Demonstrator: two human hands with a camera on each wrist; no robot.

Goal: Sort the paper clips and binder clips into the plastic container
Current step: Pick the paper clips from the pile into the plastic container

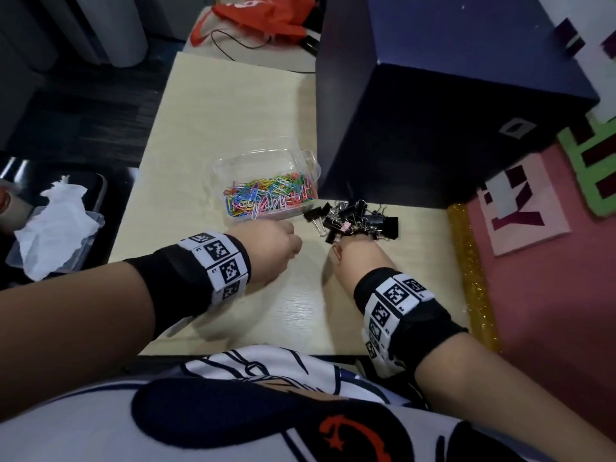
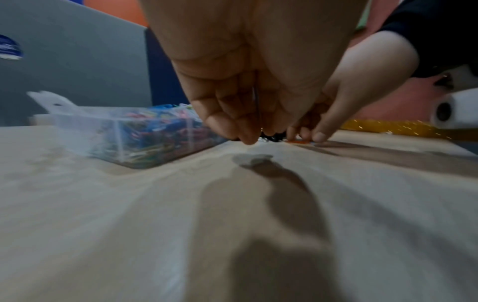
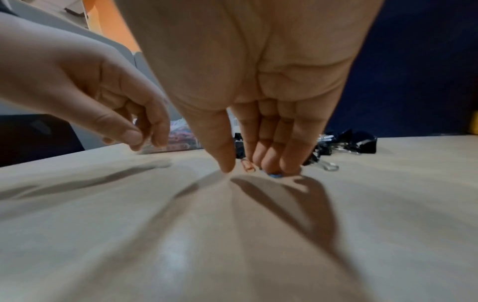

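I see the dark blue box [image 1: 450,95] filling the counter's [image 1: 206,121] far right corner. In front of it, mid-counter, sits the clear plastic container [image 1: 266,161], lid off; the paper clips [image 1: 270,198], many colours, fill one end, and its far part looks bare. The binder clips [image 1: 353,220], mostly black, lie heaped on the counter just right of the container, touching nothing of it that I can tell.

Off the left edge, a second clear tub [image 1: 53,241] holds crumpled white tissue [image 1: 56,221].

Left hand [image 1: 266,255] hovers near the container's near corner, fingers curled toward the thumb; the left wrist view is blurred, and I cannot tell whether it holds anything. Right hand [image 1: 356,255] reaches the heap's near edge; the head view hides its fingers. Only the right wrist view shows the fingertips [image 3: 271,167] straight, pressing down on the counter over a blue clip [image 3: 275,175], an orange clip [image 3: 248,166] beside them.
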